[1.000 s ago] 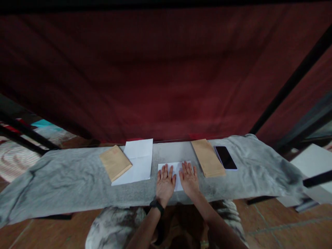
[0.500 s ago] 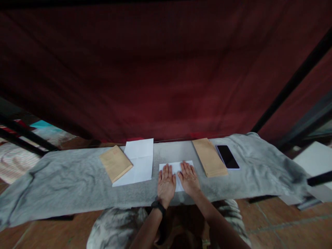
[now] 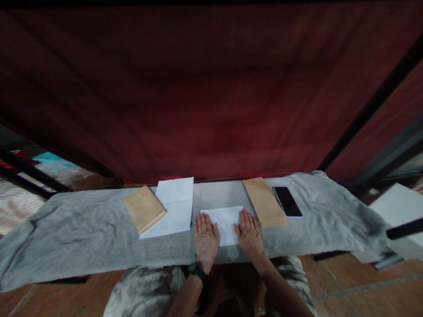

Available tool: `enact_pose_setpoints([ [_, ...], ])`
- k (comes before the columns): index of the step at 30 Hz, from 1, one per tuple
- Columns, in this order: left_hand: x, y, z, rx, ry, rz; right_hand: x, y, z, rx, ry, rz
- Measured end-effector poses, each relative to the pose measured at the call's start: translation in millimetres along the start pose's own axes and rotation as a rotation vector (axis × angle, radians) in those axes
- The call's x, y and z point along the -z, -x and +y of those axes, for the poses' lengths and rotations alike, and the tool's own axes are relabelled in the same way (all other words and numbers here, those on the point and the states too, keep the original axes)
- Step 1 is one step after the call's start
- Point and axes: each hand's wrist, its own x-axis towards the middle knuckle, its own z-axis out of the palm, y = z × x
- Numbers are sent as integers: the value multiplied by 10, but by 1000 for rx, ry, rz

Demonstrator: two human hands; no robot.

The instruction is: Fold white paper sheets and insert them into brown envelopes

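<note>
A small folded white paper (image 3: 224,222) lies on the grey cloth (image 3: 82,233) at the near edge of the bench. My left hand (image 3: 205,238) rests flat on the paper's left edge, fingers stretched out, a black watch on the wrist. My right hand (image 3: 249,233) lies flat on the paper's right edge, fingers also straight and together. Neither hand holds anything.
A brown envelope (image 3: 143,208) lies partly over a larger white sheet (image 3: 172,207) to the left. Another brown envelope (image 3: 264,201) and a black phone (image 3: 287,200) lie to the right. A dark red curtain (image 3: 198,97) hangs behind the bench. A white board (image 3: 399,209) sits at far right.
Both hands have slid apart and back toward me, from the middle of the folded paper to its left and right edges, uncovering its centre.
</note>
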Motion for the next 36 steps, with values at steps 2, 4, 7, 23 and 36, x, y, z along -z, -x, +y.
enact_pose_setpoints([
  [2,-26,-9,167,-87,44,-53,8,-2,-11,-9,-5,-26],
  [4,-66,-25,350,-190,84,-123,13,0,-15,-10,-10,-48],
  [7,-111,-65,525,-237,89,-182,23,4,-11,-9,-8,-63],
  [23,4,-83,-48,-105,-96,-115,70,-139,-191,-107,-47,-59],
  [36,67,-98,-28,-123,-99,-165,-27,-263,-563,19,-188,-208],
])
